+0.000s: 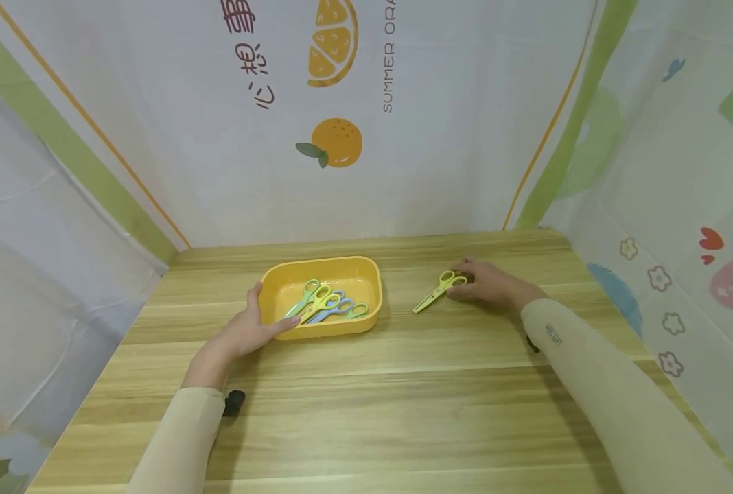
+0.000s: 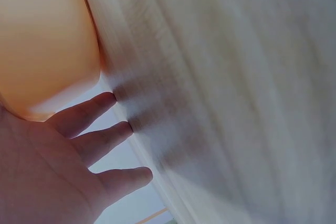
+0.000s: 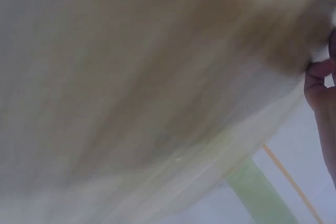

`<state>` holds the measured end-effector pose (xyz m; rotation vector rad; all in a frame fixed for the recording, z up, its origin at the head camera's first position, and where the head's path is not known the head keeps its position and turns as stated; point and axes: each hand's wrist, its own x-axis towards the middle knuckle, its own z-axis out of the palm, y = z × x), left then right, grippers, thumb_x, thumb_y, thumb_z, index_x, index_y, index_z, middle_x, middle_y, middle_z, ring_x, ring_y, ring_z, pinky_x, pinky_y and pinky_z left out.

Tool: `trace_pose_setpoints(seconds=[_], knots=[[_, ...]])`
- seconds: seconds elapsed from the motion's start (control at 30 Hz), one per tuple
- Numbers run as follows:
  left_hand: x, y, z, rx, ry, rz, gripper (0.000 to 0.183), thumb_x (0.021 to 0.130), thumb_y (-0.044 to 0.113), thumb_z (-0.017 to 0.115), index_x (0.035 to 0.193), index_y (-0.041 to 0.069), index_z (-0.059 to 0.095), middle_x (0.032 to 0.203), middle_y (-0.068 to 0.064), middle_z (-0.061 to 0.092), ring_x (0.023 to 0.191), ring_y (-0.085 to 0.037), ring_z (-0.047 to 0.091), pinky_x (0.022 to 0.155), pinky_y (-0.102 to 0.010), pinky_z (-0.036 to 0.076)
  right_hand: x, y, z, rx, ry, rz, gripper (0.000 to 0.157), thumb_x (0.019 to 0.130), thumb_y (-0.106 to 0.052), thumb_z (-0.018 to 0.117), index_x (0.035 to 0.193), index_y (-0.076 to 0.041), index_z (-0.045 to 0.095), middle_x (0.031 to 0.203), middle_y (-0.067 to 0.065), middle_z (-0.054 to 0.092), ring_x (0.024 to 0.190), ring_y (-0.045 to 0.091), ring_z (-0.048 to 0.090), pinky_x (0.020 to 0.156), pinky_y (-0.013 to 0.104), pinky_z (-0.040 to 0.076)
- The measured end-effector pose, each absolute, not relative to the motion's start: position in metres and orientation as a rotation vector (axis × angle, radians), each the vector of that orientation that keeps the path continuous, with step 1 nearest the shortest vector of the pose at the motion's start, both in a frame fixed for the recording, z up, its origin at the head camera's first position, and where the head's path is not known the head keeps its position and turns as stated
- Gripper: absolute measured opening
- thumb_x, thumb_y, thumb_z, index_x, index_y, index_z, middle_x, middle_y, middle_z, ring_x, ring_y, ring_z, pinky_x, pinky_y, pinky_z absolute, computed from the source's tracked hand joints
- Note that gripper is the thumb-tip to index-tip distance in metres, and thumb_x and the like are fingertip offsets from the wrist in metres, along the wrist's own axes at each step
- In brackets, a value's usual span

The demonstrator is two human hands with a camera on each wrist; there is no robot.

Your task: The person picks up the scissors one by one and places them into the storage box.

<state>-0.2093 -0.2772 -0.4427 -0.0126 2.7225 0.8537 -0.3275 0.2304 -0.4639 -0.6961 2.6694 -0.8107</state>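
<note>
My left hand (image 1: 249, 329) holds the left front corner of a yellow plastic bin (image 1: 373, 319). Its thumb lies over the front rim, with fingers along the outer left side. In the left wrist view three fingers (image 2: 102, 142) of that hand are extended beside the bin wall (image 2: 47, 40), their tips at the tabletop. Yellow scissors (image 1: 431, 298) lie on the table to the bin's right, blades toward the front left. My right hand (image 1: 490, 283) pinches their handle loops. Only part of the right hand (image 3: 321, 93) shows in the right wrist view; the scissors are out of sight there.
Inside the bin lie several children's scissors: yellow ones (image 1: 320, 299), blue ones (image 1: 342, 305) and green-handled ones (image 1: 309, 289). A wood-grain table (image 1: 373, 412) carries everything. Printed white cloth (image 1: 440, 185) hangs behind the table and at both sides.
</note>
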Motion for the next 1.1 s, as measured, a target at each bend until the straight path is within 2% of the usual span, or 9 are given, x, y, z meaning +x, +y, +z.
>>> trace_pose_setpoints(seconds=[0.13, 0.2, 0.23, 0.33, 0.43, 0.7, 0.87, 1.1], knots=[[-0.209, -0.276, -0.442, -0.014, 2.719, 0.853, 0.138, 0.089, 0.084, 0.061, 0.166, 0.008, -0.025, 0.157, -0.049, 0.036, 0.146, -0.061, 0.044, 0.12, -0.07, 0.037, -0.329, 0.23, -0.46, -0.618, 2.672, -0.884, 0.073, 0.103, -0.043, 0.07, 0.158, -0.002, 0.047, 0.153, 0.025, 0.046, 0.13, 0.04, 0.054, 0.113, 0.059, 0.045], [-0.208, -0.276, -0.443, -0.012, 2.716, 0.854, 0.138, 0.089, 0.084, 0.061, 0.166, 0.009, -0.025, 0.158, -0.049, 0.034, 0.146, -0.061, 0.044, 0.12, -0.07, 0.037, -0.331, 0.229, -0.461, -0.572, 2.666, -0.939, 0.073, 0.104, -0.042, 0.07, 0.16, -0.003, 0.046, 0.154, 0.024, 0.044, 0.13, 0.041, 0.052, 0.112, 0.059, 0.045], [-0.208, -0.276, -0.443, -0.01, 2.716, 0.856, 0.138, 0.089, 0.084, 0.061, 0.166, 0.009, -0.025, 0.159, -0.048, 0.034, 0.146, -0.06, 0.044, 0.12, -0.07, 0.037, -0.332, 0.229, -0.461, -0.552, 2.67, -0.965, 0.073, 0.103, -0.043, 0.07, 0.16, -0.004, 0.046, 0.152, 0.023, 0.044, 0.13, 0.04, 0.051, 0.109, 0.057, 0.047], [-0.209, -0.276, -0.443, -0.006, 2.717, 0.858, 0.138, 0.089, 0.084, 0.061, 0.166, 0.009, -0.025, 0.16, -0.048, 0.033, 0.147, -0.06, 0.043, 0.121, -0.07, 0.036, -0.337, 0.228, -0.463, -0.475, 2.685, -1.083, 0.067, 0.102, -0.045, 0.072, 0.155, -0.01, 0.054, 0.129, 0.014, 0.048, 0.115, 0.031, 0.046, 0.094, 0.044, 0.045], [-0.209, -0.277, -0.443, -0.009, 2.719, 0.857, 0.138, 0.089, 0.084, 0.061, 0.167, 0.009, -0.025, 0.16, -0.047, 0.032, 0.148, -0.06, 0.042, 0.121, -0.07, 0.036, -0.342, 0.228, -0.462, -0.445, 2.709, -1.192, 0.061, 0.101, -0.05, 0.072, 0.147, -0.011, 0.062, 0.115, 0.011, 0.046, 0.104, 0.027, 0.042, 0.083, 0.04, 0.041], [-0.209, -0.278, -0.442, -0.012, 2.721, 0.853, 0.138, 0.089, 0.084, 0.06, 0.166, 0.009, -0.025, 0.161, -0.047, 0.032, 0.148, -0.06, 0.042, 0.121, -0.069, 0.036, -0.346, 0.226, -0.451, -0.39, 2.737, -1.291, 0.065, 0.1, -0.055, 0.07, 0.149, -0.013, 0.061, 0.117, 0.008, 0.042, 0.1, 0.024, 0.041, 0.078, 0.036, 0.042], [-0.208, -0.277, -0.442, -0.011, 2.727, 0.849, 0.137, 0.09, 0.084, 0.06, 0.166, 0.009, -0.025, 0.16, -0.047, 0.032, 0.147, -0.06, 0.043, 0.12, -0.069, 0.037, -0.347, 0.222, -0.443, -0.387, 2.781, -1.345, 0.07, 0.098, -0.059, 0.071, 0.149, -0.012, 0.062, 0.111, 0.006, 0.044, 0.098, 0.023, 0.045, 0.076, 0.035, 0.044], [-0.207, -0.277, -0.442, -0.007, 2.731, 0.834, 0.138, 0.089, 0.085, 0.059, 0.166, 0.008, -0.025, 0.159, -0.048, 0.034, 0.146, -0.06, 0.045, 0.12, -0.069, 0.038, -0.348, 0.211, -0.431, -0.42, 2.818, -1.401, 0.069, 0.096, -0.058, 0.074, 0.145, -0.011, 0.067, 0.108, 0.005, 0.049, 0.095, 0.022, 0.042, 0.076, 0.035, 0.04]])
